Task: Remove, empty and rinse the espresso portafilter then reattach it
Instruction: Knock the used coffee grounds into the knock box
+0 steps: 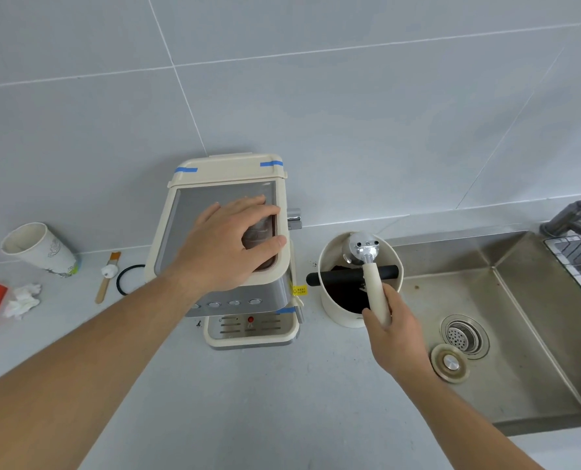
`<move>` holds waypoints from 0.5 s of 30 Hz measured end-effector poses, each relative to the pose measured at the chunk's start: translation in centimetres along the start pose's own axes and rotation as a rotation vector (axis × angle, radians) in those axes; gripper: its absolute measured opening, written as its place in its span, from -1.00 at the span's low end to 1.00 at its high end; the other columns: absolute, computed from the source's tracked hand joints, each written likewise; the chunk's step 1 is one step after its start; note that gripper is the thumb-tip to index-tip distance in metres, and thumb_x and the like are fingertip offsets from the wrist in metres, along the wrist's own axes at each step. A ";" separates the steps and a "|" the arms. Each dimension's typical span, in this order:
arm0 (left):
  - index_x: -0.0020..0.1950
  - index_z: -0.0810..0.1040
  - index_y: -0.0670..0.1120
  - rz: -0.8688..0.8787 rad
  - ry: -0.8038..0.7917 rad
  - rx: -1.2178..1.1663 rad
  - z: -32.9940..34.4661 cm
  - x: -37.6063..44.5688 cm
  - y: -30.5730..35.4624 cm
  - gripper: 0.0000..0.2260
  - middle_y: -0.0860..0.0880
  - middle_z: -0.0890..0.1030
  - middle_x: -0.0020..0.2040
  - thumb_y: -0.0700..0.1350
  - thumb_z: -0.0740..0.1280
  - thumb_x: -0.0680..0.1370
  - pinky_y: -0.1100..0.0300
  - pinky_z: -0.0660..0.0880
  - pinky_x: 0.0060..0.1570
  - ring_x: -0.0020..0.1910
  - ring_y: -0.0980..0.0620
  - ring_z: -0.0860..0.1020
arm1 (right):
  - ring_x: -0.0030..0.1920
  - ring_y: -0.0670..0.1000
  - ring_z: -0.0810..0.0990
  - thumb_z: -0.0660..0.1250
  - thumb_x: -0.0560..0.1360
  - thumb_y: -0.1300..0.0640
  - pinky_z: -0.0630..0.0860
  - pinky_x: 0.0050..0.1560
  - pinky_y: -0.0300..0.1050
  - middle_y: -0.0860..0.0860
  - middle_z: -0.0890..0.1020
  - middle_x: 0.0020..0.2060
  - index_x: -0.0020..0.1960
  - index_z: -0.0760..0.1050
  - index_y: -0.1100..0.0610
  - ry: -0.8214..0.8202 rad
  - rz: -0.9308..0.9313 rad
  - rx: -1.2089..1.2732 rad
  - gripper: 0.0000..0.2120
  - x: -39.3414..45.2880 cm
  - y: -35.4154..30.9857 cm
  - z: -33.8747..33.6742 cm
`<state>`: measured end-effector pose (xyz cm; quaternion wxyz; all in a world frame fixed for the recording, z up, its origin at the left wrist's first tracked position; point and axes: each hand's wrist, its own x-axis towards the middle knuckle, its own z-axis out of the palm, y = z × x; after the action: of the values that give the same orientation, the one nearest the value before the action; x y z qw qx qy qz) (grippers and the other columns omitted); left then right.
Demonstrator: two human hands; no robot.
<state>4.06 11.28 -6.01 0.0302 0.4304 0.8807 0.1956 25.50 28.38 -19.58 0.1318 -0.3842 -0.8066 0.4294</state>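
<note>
Now, from the head view, we press our left hand [229, 244] flat and open on top of the espresso machine [228, 252], holding nothing, likely to steady it. Our right hand [392, 329] is wrapped around the cream handle of the portafilter [367, 262], turned head-down over the knock box [357, 279] just right of the machine, its neck at the black bar so the spent grounds fall inside. Rinsing awaits at the sink [506, 286] further right.

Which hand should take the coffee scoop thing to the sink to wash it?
The right hand. It already grips the portafilter by its cream handle over the knock box, and the sink lies just to its right. The left hand rests flat on the espresso machine, farther away.
</note>
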 end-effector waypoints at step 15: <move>0.39 0.41 0.24 -0.023 0.017 -0.028 -0.1 -0.2 0.3 -0.54 0.18 0.34 0.50 0.26 0.22 0.50 0.04 -0.02 0.50 0.46 0.20 0.26 | -0.34 0.02 0.49 0.33 0.54 0.08 0.40 -0.44 -0.20 0.05 0.56 -0.23 0.07 0.41 -0.04 -0.090 0.052 0.067 -0.86 0.6 0.0 -1.1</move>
<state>4.39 11.32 -5.83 0.0310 0.4182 0.8830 0.2109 25.71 29.46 -19.02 0.0970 -0.3810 -0.7866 0.4760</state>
